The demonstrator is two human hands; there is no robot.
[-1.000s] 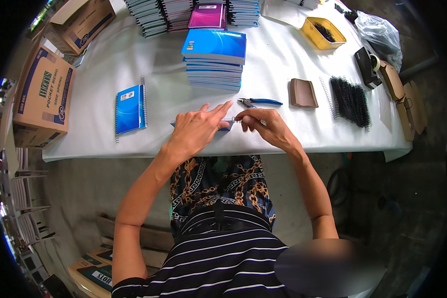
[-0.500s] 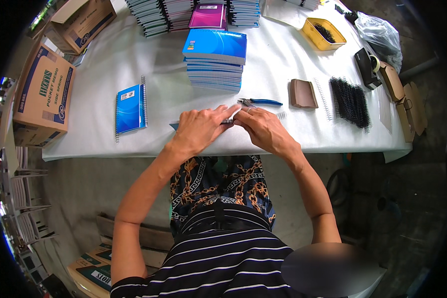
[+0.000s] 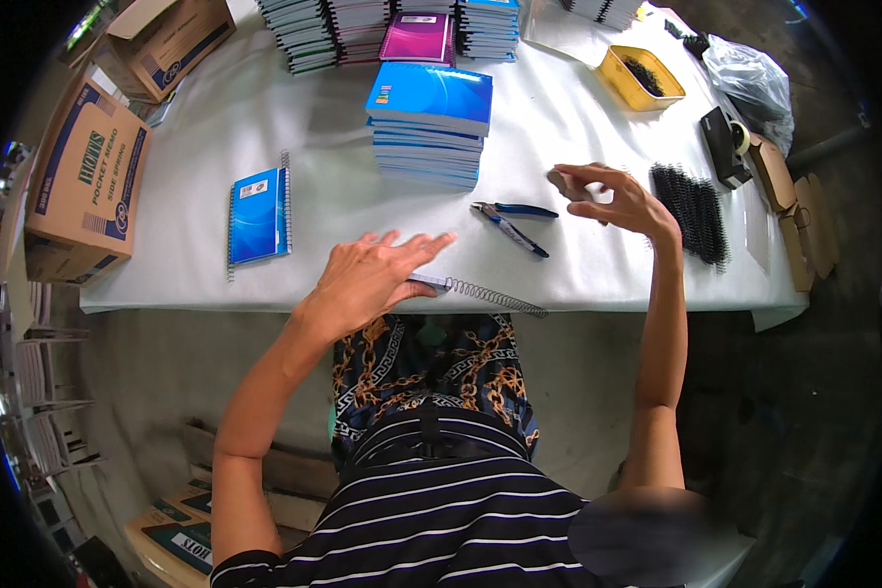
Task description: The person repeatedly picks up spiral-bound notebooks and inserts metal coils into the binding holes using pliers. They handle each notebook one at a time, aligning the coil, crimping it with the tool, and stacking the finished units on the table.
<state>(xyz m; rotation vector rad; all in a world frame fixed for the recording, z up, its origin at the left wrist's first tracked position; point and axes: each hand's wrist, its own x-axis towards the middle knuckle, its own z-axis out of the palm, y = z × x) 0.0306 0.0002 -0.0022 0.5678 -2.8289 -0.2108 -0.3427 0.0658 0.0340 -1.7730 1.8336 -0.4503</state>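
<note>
My left hand lies with fingers stretched and spread over a notebook at the table's front edge, covering most of it. The thumb rests by the notebook's edge. A spiral wire coil runs out from the notebook to the right, its end past the table edge. My right hand is closed round a small brown block, mostly hidden by the fingers. Between the hands lie blue-handled cutting pliers, handles apart. A blue spiral notebook lies to the left.
Ahead stands a stack of blue notebooks, with more bound stacks behind. Cartons stand at left. At right are black coils, a tape dispenser, a yellow tray and a plastic bag.
My right hand has left the notebook, moved right and taken hold of the brown block. My left hand has shifted slightly down and its fingers have spread. The coil and both plier handles now show.
</note>
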